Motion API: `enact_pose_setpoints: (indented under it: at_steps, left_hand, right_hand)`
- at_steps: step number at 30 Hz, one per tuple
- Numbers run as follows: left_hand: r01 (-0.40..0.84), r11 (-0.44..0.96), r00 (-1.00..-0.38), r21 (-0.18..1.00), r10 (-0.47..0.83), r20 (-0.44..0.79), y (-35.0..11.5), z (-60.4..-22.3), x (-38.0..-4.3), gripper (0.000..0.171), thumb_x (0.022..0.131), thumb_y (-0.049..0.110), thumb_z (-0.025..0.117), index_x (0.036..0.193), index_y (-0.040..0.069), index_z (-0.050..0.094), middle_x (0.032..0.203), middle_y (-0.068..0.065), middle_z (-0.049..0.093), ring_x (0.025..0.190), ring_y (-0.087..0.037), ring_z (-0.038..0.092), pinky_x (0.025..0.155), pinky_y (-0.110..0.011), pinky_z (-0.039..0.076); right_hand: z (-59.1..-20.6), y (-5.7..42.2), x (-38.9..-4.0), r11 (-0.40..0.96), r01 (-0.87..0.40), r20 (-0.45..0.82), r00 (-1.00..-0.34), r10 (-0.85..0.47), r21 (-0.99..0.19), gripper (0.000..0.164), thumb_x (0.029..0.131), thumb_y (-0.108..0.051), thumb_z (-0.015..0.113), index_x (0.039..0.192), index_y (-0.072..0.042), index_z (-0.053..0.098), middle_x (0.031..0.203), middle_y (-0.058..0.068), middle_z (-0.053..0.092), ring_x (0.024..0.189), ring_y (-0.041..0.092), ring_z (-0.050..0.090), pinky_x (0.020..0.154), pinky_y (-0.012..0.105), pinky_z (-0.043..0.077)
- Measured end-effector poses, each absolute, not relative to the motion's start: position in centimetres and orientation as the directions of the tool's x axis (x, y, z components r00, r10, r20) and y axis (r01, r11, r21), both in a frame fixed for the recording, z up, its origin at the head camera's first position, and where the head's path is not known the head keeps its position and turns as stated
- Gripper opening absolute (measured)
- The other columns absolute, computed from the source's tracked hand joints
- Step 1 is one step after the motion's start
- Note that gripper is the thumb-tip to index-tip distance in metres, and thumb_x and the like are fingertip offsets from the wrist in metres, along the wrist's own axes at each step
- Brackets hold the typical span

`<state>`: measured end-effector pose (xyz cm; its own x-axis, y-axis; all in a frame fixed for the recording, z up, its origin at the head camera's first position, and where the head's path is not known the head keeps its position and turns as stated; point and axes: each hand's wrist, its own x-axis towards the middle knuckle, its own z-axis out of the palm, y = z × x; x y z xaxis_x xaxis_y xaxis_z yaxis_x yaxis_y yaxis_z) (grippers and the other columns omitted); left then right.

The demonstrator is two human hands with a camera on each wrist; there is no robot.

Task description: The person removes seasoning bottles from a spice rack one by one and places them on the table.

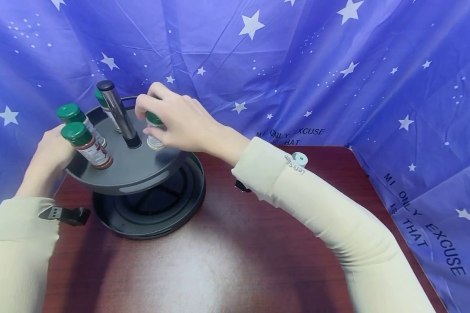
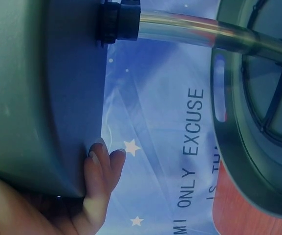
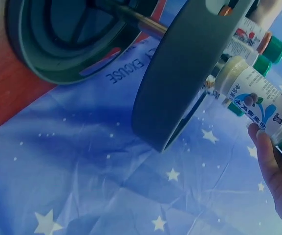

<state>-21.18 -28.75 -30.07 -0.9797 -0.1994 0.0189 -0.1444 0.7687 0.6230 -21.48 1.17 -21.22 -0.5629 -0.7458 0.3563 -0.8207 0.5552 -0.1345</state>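
A dark grey two-tier rack stands at the left of the table, its upper tray (image 1: 149,167) joined to the lower tray (image 1: 184,217) by a metal post. My left hand (image 1: 55,150) grips the upper tray's left side, fingertips (image 2: 99,154) curled beneath it. Over the right part of that tray, my right hand (image 1: 182,119) holds a spice jar (image 3: 255,100) with a green cap and pale contents, base close to the tray surface. Two green-capped jars, one a reddish spice jar (image 1: 95,154), stand near the left hand. Another jar (image 1: 110,114) is partly hidden behind the post handle (image 1: 119,113).
The dark red wooden table (image 1: 258,261) extends to the front and right. A small white round object (image 1: 299,159) sits near its back edge, partly behind the right sleeve (image 1: 297,187). A blue star-patterned curtain (image 1: 219,52) hangs close behind and along the sides.
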Motion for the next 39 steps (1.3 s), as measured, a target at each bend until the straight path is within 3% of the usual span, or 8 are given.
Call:
enact_pose_setpoints:
  at_steps: [3, 10, 14, 19, 26, 31, 35, 39]
  left_hand:
    - [-0.149, 0.769, -0.979, 0.622, -0.205, 0.018, -28.8, -30.1, -21.2, 0.056, 0.101, 0.044, 0.026, 0.126, -0.003, 0.043, 0.132, -0.039, 0.043, 0.109, -0.051, 0.045, 0.078, -0.061, 0.042]
    - [-0.136, 0.773, -0.981, 0.619, -0.194, 0.026, -28.5, -30.0, -21.1, 0.052, 0.100, 0.036, 0.026, 0.127, -0.006, 0.042, 0.133, -0.039, 0.043, 0.110, -0.051, 0.045, 0.082, -0.063, 0.041]
    - [-0.143, 0.768, -0.979, 0.624, -0.204, 0.026, -28.3, -29.9, -21.0, 0.051, 0.100, 0.036, 0.026, 0.124, -0.006, 0.043, 0.133, -0.038, 0.044, 0.108, -0.049, 0.045, 0.077, -0.054, 0.042]
    - [-0.141, 0.759, -0.978, 0.636, -0.207, 0.030, -28.4, -30.1, -21.1, 0.052, 0.100, 0.038, 0.026, 0.122, -0.006, 0.043, 0.134, -0.038, 0.043, 0.113, -0.050, 0.043, 0.083, -0.060, 0.040]
    - [-0.140, 0.758, -0.978, 0.637, -0.205, 0.029, -28.4, -29.9, -21.0, 0.057, 0.101, 0.044, 0.026, 0.123, -0.006, 0.043, 0.134, -0.038, 0.042, 0.113, -0.050, 0.043, 0.086, -0.064, 0.039]
    - [-0.136, 0.768, -0.979, 0.626, -0.201, 0.033, -28.5, -29.9, -21.0, 0.052, 0.101, 0.038, 0.026, 0.122, -0.005, 0.044, 0.131, -0.037, 0.044, 0.107, -0.048, 0.045, 0.073, -0.050, 0.042]
    - [-0.129, 0.744, -0.979, 0.656, -0.199, 0.034, -28.5, -30.1, -21.0, 0.051, 0.100, 0.037, 0.027, 0.125, -0.004, 0.044, 0.136, -0.035, 0.044, 0.117, -0.050, 0.044, 0.085, -0.059, 0.042]
    - [-0.128, 0.749, -0.980, 0.650, -0.196, 0.034, -28.5, -30.0, -21.1, 0.057, 0.100, 0.043, 0.027, 0.129, -0.004, 0.043, 0.142, -0.037, 0.041, 0.128, -0.056, 0.040, 0.097, -0.069, 0.035]
  right_hand:
    - [-21.1, 1.8, -21.8, 0.557, -0.818, 0.366, -0.567, -0.738, -0.145, 0.019, 0.095, -0.029, 0.064, 0.111, -0.018, 0.061, 0.108, -0.001, 0.051, 0.074, 0.011, 0.052, 0.065, 0.027, 0.044]
    - [-20.3, 3.0, -22.3, 0.572, -0.804, 0.402, -0.583, -0.706, -0.161, 0.020, 0.094, -0.029, 0.066, 0.111, -0.017, 0.062, 0.107, 0.000, 0.053, 0.080, 0.010, 0.051, 0.069, 0.028, 0.044]
    - [-19.8, 3.7, -22.4, 0.600, -0.783, 0.405, -0.608, -0.683, -0.164, 0.021, 0.094, -0.031, 0.066, 0.112, -0.019, 0.063, 0.108, -0.002, 0.055, 0.085, 0.010, 0.052, 0.074, 0.028, 0.045]
    - [-19.2, 4.9, -22.6, 0.649, -0.745, 0.393, -0.649, -0.652, -0.154, 0.025, 0.094, -0.034, 0.066, 0.116, -0.023, 0.062, 0.112, -0.003, 0.055, 0.091, 0.010, 0.052, 0.077, 0.028, 0.046]
    - [-19.0, 6.6, -23.0, 0.631, -0.752, 0.427, -0.642, -0.637, -0.188, 0.036, 0.094, -0.026, 0.067, 0.129, -0.022, 0.059, 0.112, 0.003, 0.056, 0.086, 0.013, 0.052, 0.071, 0.031, 0.046]
    - [-18.6, 7.3, -23.1, 0.634, -0.747, 0.373, -0.657, -0.655, -0.201, 0.034, 0.095, -0.025, 0.066, 0.127, -0.018, 0.058, 0.115, 0.005, 0.056, 0.091, 0.015, 0.053, 0.078, 0.030, 0.046]
    - [-18.5, 8.2, -23.3, 0.632, -0.751, 0.357, -0.652, -0.669, -0.188, 0.029, 0.094, -0.025, 0.067, 0.119, -0.013, 0.058, 0.111, 0.006, 0.057, 0.092, 0.017, 0.052, 0.081, 0.033, 0.045]
    - [-18.6, 9.3, -23.5, 0.644, -0.748, 0.323, -0.656, -0.682, -0.160, 0.027, 0.093, -0.024, 0.068, 0.113, -0.011, 0.057, 0.106, 0.006, 0.057, 0.089, 0.019, 0.051, 0.079, 0.035, 0.043]
